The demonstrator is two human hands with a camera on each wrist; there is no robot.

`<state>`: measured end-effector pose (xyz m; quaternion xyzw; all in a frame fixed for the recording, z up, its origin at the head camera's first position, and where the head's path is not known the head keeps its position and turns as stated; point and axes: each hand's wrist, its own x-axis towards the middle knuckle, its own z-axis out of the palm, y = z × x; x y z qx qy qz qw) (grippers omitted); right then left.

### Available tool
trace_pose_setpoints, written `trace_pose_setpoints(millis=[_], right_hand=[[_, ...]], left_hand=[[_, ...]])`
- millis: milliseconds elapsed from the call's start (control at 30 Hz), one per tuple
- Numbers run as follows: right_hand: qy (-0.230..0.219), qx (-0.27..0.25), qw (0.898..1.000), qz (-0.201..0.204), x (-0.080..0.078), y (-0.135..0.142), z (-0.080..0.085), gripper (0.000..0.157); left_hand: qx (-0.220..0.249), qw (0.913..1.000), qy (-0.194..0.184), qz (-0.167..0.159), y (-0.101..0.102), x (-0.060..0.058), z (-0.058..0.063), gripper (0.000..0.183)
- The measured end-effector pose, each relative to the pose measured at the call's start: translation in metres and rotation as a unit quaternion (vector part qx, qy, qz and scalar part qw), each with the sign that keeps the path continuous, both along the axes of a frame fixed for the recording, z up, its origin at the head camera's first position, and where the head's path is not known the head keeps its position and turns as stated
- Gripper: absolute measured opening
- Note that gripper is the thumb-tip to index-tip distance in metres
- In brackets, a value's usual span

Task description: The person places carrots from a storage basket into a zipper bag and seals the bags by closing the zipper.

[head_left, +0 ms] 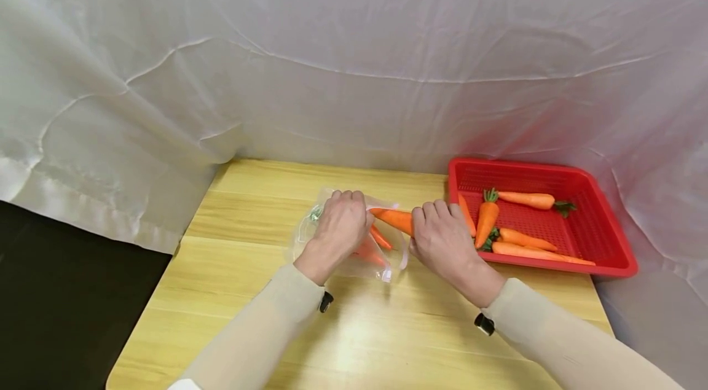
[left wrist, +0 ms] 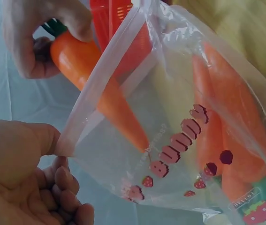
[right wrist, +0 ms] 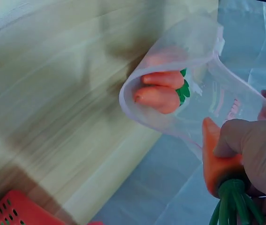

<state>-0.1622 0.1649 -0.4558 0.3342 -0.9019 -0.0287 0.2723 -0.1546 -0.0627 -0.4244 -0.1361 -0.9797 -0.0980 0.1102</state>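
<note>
My left hand (head_left: 344,223) pinches the rim of a clear zip bag (left wrist: 170,126) printed with "BUNNY" and strawberries, and its mouth gapes toward the right. Inside the bag lie several orange carrots (right wrist: 158,96) with green tops. A single carrot (left wrist: 79,58) is held by my right hand (head_left: 442,233), gripped near its green leafy end. Its pointed tip leads into the bag's mouth and shows through the clear plastic in the left wrist view. In the right wrist view, the right thumb (right wrist: 231,136) presses along the carrot's side.
A red perforated basket (head_left: 608,227) stands at the right of the wooden table (head_left: 221,292), with several carrots (head_left: 525,199) in it. Grey-white cloth (head_left: 354,113) hangs behind the table and along its sides. A dark area (head_left: 66,298) lies beyond the left edge.
</note>
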Motion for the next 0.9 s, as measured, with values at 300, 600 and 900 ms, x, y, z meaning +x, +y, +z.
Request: trace_pose_setpoints(millis=[300, 600, 900], right_hand=[[-0.001, -0.009, 1.0, 0.01, -0.005, -0.019, -0.01, 0.04], [0.001, -0.026, 0.998, 0.053, -0.012, -0.027, -0.019, 0.029], [-0.021, -0.018, 0.998, 0.063, -0.015, -0.03, -0.018, 0.015]], left_hand=[[0.042, 0.9988, 0.026, 0.004, 0.008, -0.003, 0.005, 0.024], [0.093, 0.9952, 0.003, 0.03, 0.011, -0.004, 0.015, 0.027], [0.077, 0.9966, -0.005, 0.028, 0.012, -0.005, 0.016, 0.027]])
